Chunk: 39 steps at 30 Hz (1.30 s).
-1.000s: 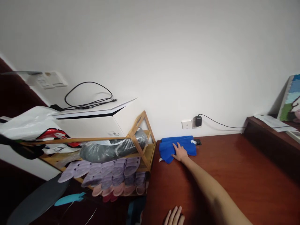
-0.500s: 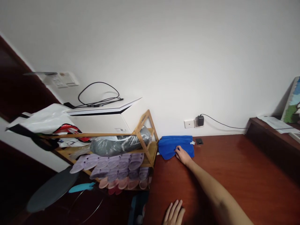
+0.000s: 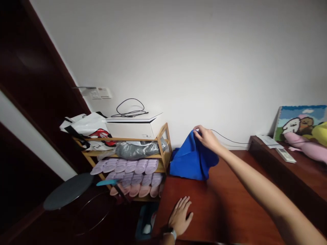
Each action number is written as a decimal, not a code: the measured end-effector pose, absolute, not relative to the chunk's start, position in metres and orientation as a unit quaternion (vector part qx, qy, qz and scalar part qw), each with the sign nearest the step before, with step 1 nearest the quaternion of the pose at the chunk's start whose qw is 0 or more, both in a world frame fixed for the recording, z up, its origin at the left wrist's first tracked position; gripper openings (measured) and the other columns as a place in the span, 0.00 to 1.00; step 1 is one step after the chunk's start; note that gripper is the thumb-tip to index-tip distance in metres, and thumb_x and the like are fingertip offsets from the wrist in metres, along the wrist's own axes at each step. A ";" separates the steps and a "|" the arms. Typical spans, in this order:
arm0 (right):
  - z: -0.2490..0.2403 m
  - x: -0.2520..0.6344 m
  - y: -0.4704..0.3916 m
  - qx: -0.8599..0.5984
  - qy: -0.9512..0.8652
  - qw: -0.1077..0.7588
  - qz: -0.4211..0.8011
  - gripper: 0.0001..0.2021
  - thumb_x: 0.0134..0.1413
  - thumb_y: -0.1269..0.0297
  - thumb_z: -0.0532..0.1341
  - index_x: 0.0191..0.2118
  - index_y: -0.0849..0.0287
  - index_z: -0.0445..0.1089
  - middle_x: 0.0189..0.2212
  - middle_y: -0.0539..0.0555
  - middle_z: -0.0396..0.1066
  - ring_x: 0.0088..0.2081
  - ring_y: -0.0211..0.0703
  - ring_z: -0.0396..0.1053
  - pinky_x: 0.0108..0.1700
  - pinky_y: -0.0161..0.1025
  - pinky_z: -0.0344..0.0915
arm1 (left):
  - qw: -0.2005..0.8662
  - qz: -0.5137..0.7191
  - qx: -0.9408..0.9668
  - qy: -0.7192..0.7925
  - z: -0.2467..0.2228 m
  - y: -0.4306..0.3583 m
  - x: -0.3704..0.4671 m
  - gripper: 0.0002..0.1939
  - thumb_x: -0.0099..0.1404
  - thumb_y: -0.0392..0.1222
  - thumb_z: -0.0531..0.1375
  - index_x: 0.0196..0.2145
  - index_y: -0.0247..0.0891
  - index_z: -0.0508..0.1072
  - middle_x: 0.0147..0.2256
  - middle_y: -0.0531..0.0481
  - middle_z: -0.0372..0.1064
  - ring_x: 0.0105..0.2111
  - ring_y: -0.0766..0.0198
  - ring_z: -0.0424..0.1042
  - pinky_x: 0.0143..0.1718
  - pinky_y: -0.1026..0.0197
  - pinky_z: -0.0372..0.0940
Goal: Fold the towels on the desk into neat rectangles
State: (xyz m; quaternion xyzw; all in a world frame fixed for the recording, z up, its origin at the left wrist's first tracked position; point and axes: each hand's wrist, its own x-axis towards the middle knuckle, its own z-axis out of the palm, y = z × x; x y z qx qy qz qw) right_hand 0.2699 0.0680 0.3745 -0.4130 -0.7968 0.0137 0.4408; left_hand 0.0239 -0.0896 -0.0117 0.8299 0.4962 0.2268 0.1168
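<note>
A blue cloth (image 3: 190,160) hangs from the closed fingers of my right hand (image 3: 204,135), pulled up into a peak. Its lower folds still rest on the reddish-brown wooden desk (image 3: 194,194), near the wall and beside the shoe rack. My left hand (image 3: 180,215) lies flat on the desk's near left part, fingers stretched out, holding nothing. A watch (image 3: 173,232) is on the left wrist.
Left of the desk stands a wooden shoe rack (image 3: 165,146) with several lilac and pink slippers (image 3: 133,166) and a white box (image 3: 133,129) on top. A round stool (image 3: 68,190) stands further left. A raised ledge at right holds a remote (image 3: 286,154) and a pink plush toy (image 3: 306,144).
My right hand has lifted the blue cloth from lying flat into a raised peak. My left hand has come further into view on the desk. The view has shifted toward the right.
</note>
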 end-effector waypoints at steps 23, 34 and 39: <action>0.324 0.511 -0.210 -0.499 -0.815 0.276 0.100 0.16 0.66 0.44 0.58 0.33 0.49 0.68 0.23 0.48 0.70 0.25 0.43 0.69 0.31 0.39 0.63 | 0.233 0.347 0.749 0.515 0.001 -0.155 0.111 0.16 0.65 0.34 0.57 0.45 0.45 0.81 0.50 0.46 0.77 0.54 0.54 0.74 0.63 0.45 0.67; 0.315 0.562 -0.202 -0.526 -0.728 0.429 0.097 0.22 0.62 0.38 0.61 0.30 0.51 0.63 0.39 0.57 0.77 0.39 0.48 0.75 0.42 0.42 0.71 | 0.169 0.337 0.742 0.555 0.037 -0.154 0.074 0.17 0.77 0.52 0.48 0.46 0.46 0.74 0.47 0.44 0.80 0.53 0.52 0.77 0.60 0.45 0.68; 0.310 0.591 -0.189 -0.537 -0.677 0.476 0.164 0.25 0.57 0.37 0.62 0.49 0.52 0.70 0.39 0.58 0.79 0.39 0.50 0.77 0.40 0.44 0.74 | 0.167 0.412 0.676 0.587 0.103 -0.144 0.040 0.19 0.76 0.57 0.47 0.51 0.47 0.70 0.44 0.46 0.80 0.43 0.53 0.81 0.44 0.56 0.72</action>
